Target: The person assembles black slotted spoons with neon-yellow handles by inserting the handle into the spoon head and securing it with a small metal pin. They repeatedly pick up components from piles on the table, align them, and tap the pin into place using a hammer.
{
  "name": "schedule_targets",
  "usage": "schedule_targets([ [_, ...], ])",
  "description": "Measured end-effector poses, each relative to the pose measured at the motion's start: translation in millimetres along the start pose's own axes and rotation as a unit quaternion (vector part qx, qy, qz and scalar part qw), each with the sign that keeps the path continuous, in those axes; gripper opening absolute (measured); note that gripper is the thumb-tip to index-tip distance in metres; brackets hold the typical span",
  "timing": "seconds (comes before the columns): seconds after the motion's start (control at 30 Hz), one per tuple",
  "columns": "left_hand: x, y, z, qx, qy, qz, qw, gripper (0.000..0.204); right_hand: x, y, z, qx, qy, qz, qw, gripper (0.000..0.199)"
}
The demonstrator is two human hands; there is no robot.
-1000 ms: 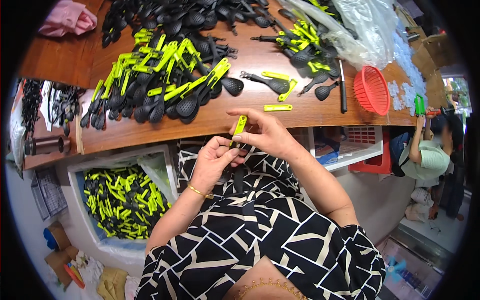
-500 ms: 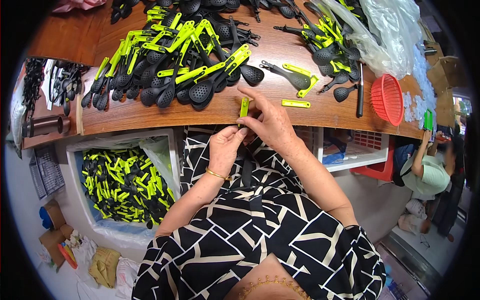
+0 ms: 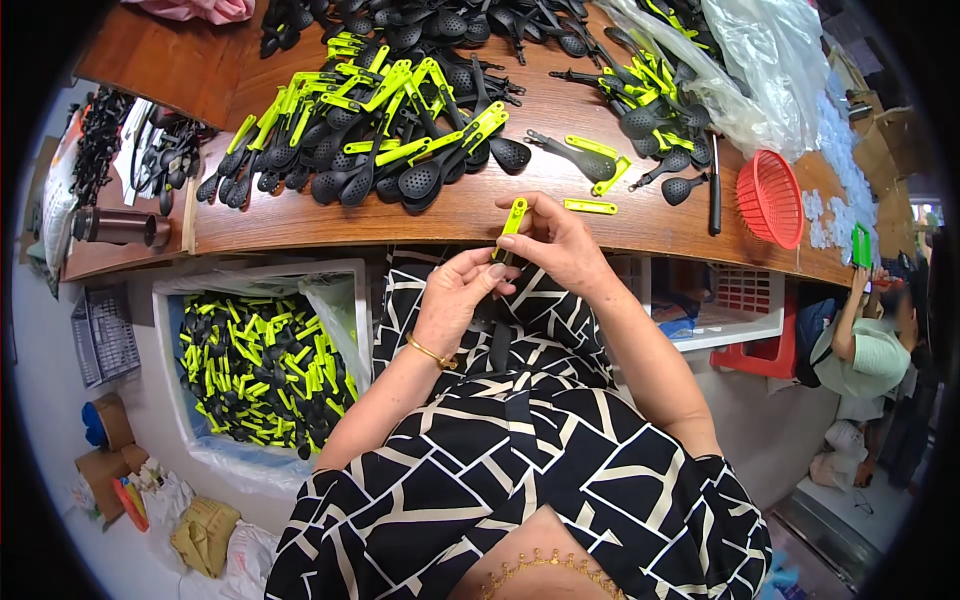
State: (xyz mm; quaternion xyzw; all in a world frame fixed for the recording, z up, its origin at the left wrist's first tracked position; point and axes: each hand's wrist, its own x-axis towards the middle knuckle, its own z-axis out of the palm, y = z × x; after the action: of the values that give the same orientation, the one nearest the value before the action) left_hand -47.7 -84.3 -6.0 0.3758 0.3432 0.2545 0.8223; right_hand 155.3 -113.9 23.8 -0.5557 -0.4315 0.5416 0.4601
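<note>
Just in front of the table's near edge, my right hand (image 3: 562, 250) pinches a lime-green handle (image 3: 515, 217) between thumb and fingers, its rounded end pointing up. My left hand (image 3: 448, 302) is closed right below, thumb and fingertips pressed together by the handle's lower end. Whatever those fingertips hold is hidden. Beyond my hands lies a large pile of black spoons and slotted spoons (image 3: 420, 178), many with folding lime-green handles. Near my right hand are a loose green strip (image 3: 590, 207), a bent green handle (image 3: 611, 176) and a black spoon head (image 3: 582, 158).
Below the table at left stands a white bin (image 3: 362, 320) full of green-and-black pieces. A red basket (image 3: 770, 200), a black-handled tool (image 3: 715, 190) and clear plastic bags (image 3: 765, 70) are on the right. Another person (image 3: 865, 350) is at far right.
The view has shifted a little. My right hand has moved slightly right with the green handle, and my left fingers sit a bit lower against it.
</note>
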Motion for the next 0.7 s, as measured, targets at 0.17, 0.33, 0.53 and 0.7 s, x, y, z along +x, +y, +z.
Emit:
schedule_targets([
  [0.17, 7, 9, 7, -0.003, -0.004, -0.045, 0.999, 0.035, -11, 9, -7, -0.056, 0.082, -0.025, 0.995, 0.031],
  [0.33, 13, 15, 6, 0.043, 0.036, 0.027, 0.998, 0.027, -28, -19, -67, -0.499, 0.194, -0.205, 0.819, 0.019],
  [0.53, 28, 15, 21, 0.037, -0.004, 0.019, 0.999, 0.031, -17, -5, -78, -0.555, 0.18, -0.214, 0.784, 0.014],
  [0.7, 32, 16, 25, 0.093, -0.003, 0.04, 0.995, 0.029, -26, -30, -47, -0.264, 0.13, -0.106, 0.95, 0.017],
])
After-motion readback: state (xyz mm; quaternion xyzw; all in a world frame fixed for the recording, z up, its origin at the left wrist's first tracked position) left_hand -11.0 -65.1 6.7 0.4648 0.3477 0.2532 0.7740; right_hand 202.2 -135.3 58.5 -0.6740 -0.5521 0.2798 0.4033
